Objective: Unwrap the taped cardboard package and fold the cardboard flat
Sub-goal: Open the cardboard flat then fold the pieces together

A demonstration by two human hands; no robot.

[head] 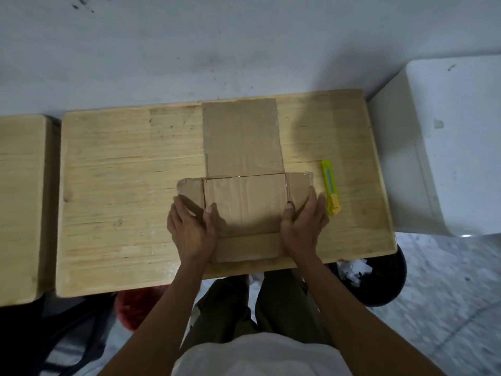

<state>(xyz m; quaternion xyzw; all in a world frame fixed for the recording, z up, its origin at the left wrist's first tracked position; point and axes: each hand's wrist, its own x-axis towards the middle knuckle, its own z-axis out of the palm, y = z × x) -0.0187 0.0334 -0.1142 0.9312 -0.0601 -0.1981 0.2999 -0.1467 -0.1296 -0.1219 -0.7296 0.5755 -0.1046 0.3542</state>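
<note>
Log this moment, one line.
cardboard opened on table | left hand grips left flap | right hand grips right flap | cutter untouched

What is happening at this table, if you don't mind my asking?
A person is working on an opened-out cardboard sheet lying on the wooden table. The left hand and right hand each hold a side flap, thumbs on the middle panel. A yellow utility knife lies to its right.

A flattened brown cardboard sheet (244, 202) lay unfolded on the pale wooden surface (122, 185), its long panel pointing away from the person. The left grip (189, 229) held the sheet's raised left side flap between thumb and fingers, and the right grip (305, 223) held the right flap likewise. A yellow-green utility knife (330, 185) lay just beside the right grip.
</note>
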